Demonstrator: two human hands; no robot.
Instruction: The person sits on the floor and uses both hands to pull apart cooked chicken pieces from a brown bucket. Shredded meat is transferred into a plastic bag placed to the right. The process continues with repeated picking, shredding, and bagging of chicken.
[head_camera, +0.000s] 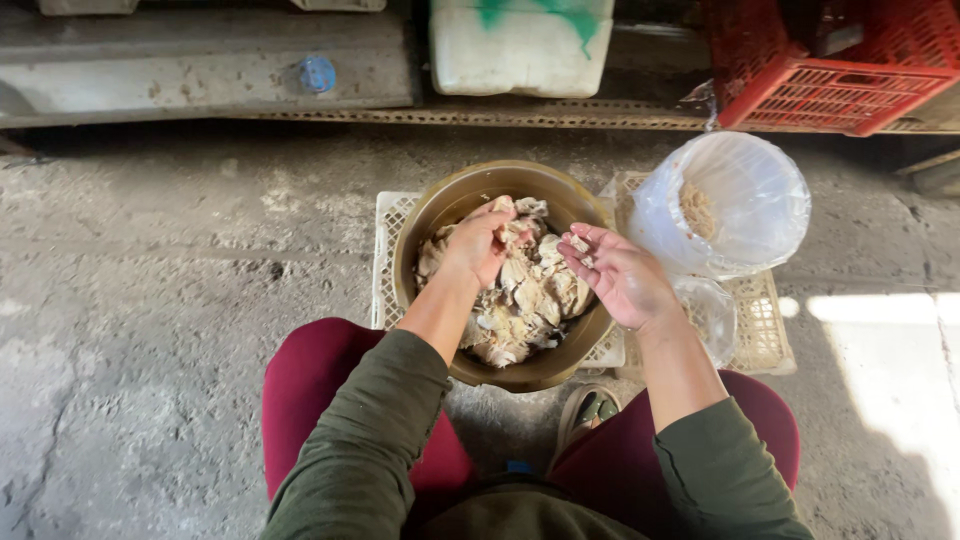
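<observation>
The pale shredded meat pieces (525, 290) fill the brass-coloured bowl (430, 215), which sits on a white plastic crate (388, 250) just in front of my knees. My left hand (475, 245) is curled down into the heap, gripping a clump. My right hand (620, 275) hovers palm up over the bowl's right rim, fingers loosely spread, with a few small bits lying on them. Just right of the bowl stands a round tub lined with a clear plastic bag (740, 200), a little brownish stuff inside. Beyond, a white canister smeared with green (520, 45) and a red crate (840, 70) line the far edge. Bare concrete floor (170, 300) lies open to my left.
</observation>
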